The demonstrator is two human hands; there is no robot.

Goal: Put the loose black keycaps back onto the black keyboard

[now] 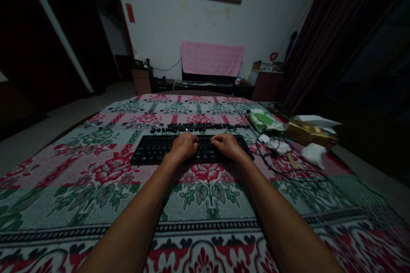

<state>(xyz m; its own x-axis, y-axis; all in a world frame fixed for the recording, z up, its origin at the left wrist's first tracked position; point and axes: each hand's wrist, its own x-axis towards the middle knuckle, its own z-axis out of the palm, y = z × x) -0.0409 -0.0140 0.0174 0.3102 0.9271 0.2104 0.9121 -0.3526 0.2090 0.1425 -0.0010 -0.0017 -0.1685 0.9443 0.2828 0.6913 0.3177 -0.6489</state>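
A black keyboard (150, 152) lies flat on the flowered cloth in front of me, keys across its left side. My left hand (185, 145) is over its middle, fingers curled down and thumb toward the right. Facing it across a small gap, my right hand (226, 145) is over the right part of the keyboard with its fingertips pinched together. Whatever the fingertips of either hand hold is too small or hidden to make out. Just beyond the keyboard, loose black keycaps (200, 127) lie in an uneven row.
The patterned tablecloth (96, 196) covers the table. On the right are a green tissue pack (264, 120), a gold box (304, 131), crumpled white tissue (314, 155), a flat wooden stick (292, 161) and a black cable (269, 164). A pink cloth (213, 58) hangs at the far wall.
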